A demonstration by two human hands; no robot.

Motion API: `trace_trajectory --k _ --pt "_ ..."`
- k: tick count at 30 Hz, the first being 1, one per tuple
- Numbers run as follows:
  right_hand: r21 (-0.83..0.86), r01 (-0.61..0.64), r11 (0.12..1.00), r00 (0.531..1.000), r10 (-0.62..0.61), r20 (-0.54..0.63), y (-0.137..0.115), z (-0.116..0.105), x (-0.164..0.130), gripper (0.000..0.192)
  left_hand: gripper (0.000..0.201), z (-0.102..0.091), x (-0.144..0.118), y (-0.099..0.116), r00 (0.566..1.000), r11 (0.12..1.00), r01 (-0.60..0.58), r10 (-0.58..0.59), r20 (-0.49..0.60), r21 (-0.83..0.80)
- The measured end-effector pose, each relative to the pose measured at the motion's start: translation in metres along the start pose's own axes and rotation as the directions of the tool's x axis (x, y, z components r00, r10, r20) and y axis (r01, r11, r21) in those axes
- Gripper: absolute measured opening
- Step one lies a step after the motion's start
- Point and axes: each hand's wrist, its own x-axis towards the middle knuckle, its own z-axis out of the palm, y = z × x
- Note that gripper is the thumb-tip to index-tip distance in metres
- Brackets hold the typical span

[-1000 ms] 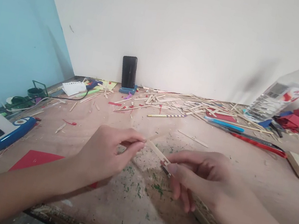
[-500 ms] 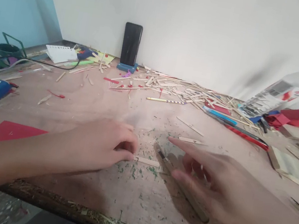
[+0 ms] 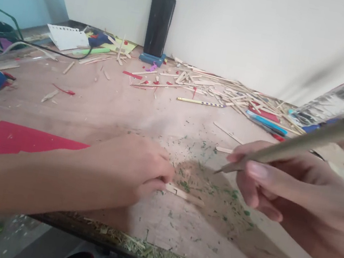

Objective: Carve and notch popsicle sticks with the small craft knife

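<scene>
Fingers of the left hand (image 3: pixel 132 170) pinch one end of a stick (image 3: pixel 184 194) and press it flat on the table (image 3: pixel 103 108). The right hand (image 3: pixel 281 187) grips a knife (image 3: pixel 291 146) — tip just above the stick. Best to lower the blade square onto the pencil mark — clear of the pinning fingertips.

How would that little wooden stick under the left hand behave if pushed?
The wooden stick looks flat and thin, so it would probably slide, not roll. It seems light, since the left hand pins it with fingertips. A dark notch suggests it could snap there.
</scene>
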Motion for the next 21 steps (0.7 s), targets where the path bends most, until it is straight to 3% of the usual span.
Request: trace_trajectory --k 3,5,8,14,21 --pt "0.096 -0.119 0.988 0.983 0.103 0.154 -0.006 0.021 -0.002 0.033 0.016 0.004 0.001 0.002 1.000 1.000 0.005 -0.005 -0.029 -0.017" --pt "0.106 -0.107 0.989 0.976 0.084 0.200 -0.007 0.030 -0.002 0.030 0.013 0.004 0.001 0.000 1.000 0.999 0.022 -0.023 -0.020 -0.026" --pt "0.131 -0.011 0.991 0.990 -0.008 0.141 -0.004 0.033 -0.002 0.021 0.014 0.003 0.000 -0.002 1.000 0.999 0.013 -0.014 -0.018 -0.030" --pt "-0.078 0.196 0.977 0.980 -0.192 0.058 0.004 0.035 -0.002 0.023 0.014 0.008 -0.001 -0.002 0.998 0.996 -0.020 0.015 -0.059 -0.084" --pt "-0.097 0.218 0.971 0.971 -0.206 0.117 0.007 0.042 -0.003 0.024 0.015 0.013 -0.004 -0.003 0.996 0.996 -0.060 0.056 -0.065 -0.068"
